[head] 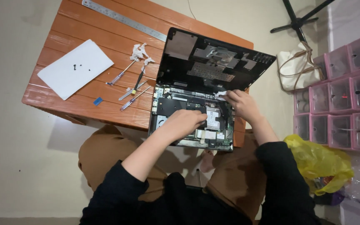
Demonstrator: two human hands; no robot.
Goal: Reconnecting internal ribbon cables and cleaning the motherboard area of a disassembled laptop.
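The left hand [184,123] rests curled on the opened laptop [192,121], fingers narrow over its flat black battery; whether they pinch anything, I cannot tell. The right hand [241,104] presses a crumpled white wipe [221,95] near the hinge. Left of the fingers, screwdrivers [132,89] lie on the orange slatted surface [84,104].

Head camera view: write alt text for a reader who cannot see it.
A person's left hand rests on an opened laptop while the right hand presses a white wipe inside it. Screwdrivers, a steel ruler and white paper lie on the orange table.
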